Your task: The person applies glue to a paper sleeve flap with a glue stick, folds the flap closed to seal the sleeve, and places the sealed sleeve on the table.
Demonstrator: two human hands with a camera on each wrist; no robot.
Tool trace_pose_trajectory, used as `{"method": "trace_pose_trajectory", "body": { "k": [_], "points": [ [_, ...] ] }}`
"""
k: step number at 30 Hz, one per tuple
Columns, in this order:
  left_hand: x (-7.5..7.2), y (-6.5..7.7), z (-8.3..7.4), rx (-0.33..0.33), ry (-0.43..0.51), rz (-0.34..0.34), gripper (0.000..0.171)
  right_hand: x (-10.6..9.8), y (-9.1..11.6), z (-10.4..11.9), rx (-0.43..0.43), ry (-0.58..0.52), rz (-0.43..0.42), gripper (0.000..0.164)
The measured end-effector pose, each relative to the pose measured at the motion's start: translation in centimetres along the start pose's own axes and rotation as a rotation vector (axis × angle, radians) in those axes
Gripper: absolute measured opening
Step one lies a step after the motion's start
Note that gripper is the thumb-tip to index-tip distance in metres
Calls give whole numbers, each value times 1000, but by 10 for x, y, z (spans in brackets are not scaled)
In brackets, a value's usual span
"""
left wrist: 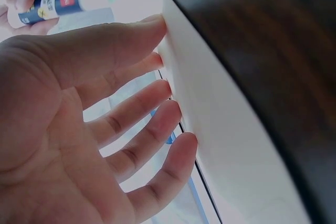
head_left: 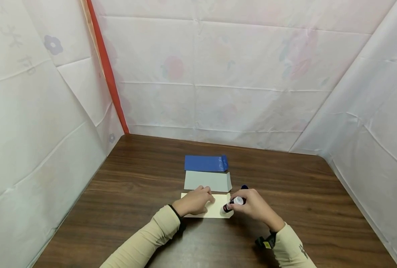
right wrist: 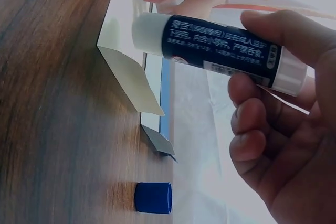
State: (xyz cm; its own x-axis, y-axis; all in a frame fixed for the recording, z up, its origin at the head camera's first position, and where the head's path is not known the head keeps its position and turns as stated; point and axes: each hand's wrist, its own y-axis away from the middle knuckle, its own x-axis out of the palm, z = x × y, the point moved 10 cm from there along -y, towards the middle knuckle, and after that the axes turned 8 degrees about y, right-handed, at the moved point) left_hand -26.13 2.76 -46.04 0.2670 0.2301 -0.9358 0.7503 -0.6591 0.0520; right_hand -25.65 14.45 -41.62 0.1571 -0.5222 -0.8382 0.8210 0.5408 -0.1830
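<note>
A cream paper envelope [head_left: 218, 211] lies nearest the person, its flap [right wrist: 131, 80] folded out at the right end. My left hand [head_left: 195, 201] rests its fingertips on this envelope, fingers spread and slightly bent, as the left wrist view shows. Between the thumb and fingers of my right hand [head_left: 256, 206] is a glue stick [right wrist: 220, 48], uncapped and slanted. Its white end points down at the envelope by the flap fold; whether they touch I cannot tell. Behind lie a pale grey envelope [head_left: 205, 181] and a blue envelope [head_left: 202, 163], flaps also to the right.
A blue glue cap [right wrist: 153, 198] stands on the brown wooden table [head_left: 144, 178], just beyond my right hand. White patterned sheets [head_left: 218, 74] hang around the table's back and sides. An orange-red strip [head_left: 108, 70] runs down the back left corner.
</note>
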Motion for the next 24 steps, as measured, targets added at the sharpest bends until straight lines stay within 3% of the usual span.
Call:
{"method": "trace_pose_trajectory", "body": {
  "k": [7,15,24],
  "points": [
    [1,0,0,-9,5,6,34,-5,-1,-5,69,-29,-45,24],
    [-2,0,0,-2,5,0,32,-16,-2,-4,56,-14,-139,12],
    [-4,2,-3,20,42,-12,25,-19,-1,-10,87,-46,-175,10]
  ]
}}
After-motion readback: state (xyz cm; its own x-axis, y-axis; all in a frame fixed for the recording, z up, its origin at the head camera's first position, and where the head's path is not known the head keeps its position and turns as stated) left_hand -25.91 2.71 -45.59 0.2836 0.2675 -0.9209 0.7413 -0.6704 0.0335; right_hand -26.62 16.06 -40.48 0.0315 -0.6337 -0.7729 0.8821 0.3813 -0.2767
